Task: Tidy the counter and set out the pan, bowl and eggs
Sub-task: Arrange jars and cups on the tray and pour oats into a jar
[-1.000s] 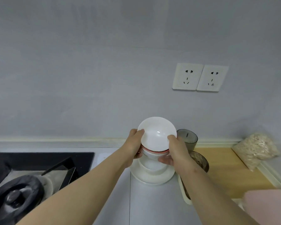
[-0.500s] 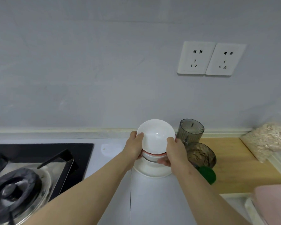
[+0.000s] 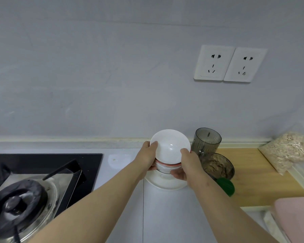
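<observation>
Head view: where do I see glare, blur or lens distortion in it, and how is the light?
In the head view the light is soft and even, with faint shadows; a small glare spot sits inside the white bowl; the wall sockets look slanted from the wide-angle lens; the gas burner at the lower left is slightly blurred.

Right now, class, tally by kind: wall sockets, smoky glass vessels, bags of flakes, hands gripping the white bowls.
Wall sockets: 2
Smoky glass vessels: 2 (tumbler, glass bowl)
Bags of flakes: 1
Hands gripping the white bowls: 2 (left hand, right hand)
Total: 7
</observation>
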`<state>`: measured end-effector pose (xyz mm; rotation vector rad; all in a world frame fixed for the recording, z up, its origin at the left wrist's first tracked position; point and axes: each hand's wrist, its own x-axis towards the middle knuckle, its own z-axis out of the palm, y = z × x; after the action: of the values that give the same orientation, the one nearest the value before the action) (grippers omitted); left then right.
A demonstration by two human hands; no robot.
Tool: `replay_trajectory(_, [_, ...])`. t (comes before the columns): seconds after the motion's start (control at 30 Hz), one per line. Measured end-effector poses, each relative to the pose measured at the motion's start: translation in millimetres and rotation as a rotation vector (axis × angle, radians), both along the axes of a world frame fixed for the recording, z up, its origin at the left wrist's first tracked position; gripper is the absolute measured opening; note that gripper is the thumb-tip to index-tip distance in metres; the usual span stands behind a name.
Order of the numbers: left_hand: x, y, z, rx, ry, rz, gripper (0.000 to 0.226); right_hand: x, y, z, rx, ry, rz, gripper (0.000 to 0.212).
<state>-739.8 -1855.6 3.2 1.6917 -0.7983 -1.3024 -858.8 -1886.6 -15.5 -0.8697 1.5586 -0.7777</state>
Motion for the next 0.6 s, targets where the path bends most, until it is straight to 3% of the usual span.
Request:
replay_trajectory(0.17, [-1, 2, -3, -0.147, -0.131, 0.021, 0.036, 0, 7, 10, -0.081, 0.01, 0.053, 0.042])
replay_trajectory(0.33, [3, 4, 8, -0.117, -0.148, -0.015, 0.044, 1, 13, 24, -0.119, 0.047, 0.063, 0.043])
replay_trajectory(0.6, [4, 48, 34, -0.214, -0.196, 0.125, 0.034, -7, 52, 55, -0.194, 0.0, -0.008, 0.037])
